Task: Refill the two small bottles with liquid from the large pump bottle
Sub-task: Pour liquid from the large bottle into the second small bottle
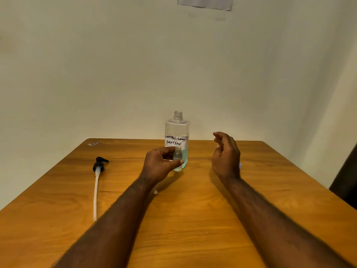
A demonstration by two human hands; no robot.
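Observation:
A large clear bottle [176, 130] stands uncapped at the table's far middle, its white label reading "contact lens solution", with pale green liquid in its lower part. My left hand [160, 164] pinches a small clear bottle [177, 158] between thumb and fingers, upright, just in front of the large bottle. My right hand [226, 154] hovers to the right of both bottles, fingers loosely curled, holding nothing. The black pump head [99, 164] with its long white tube lies on the table to the left. A second small bottle is not in sight.
The wooden table [193, 219] fills the lower view, backed by a pale wall. A tiny white piece [155, 192] lies near my left wrist. A small wrapper [93, 144] sits at the far left corner. A dark object [345, 182] stands beyond the right edge.

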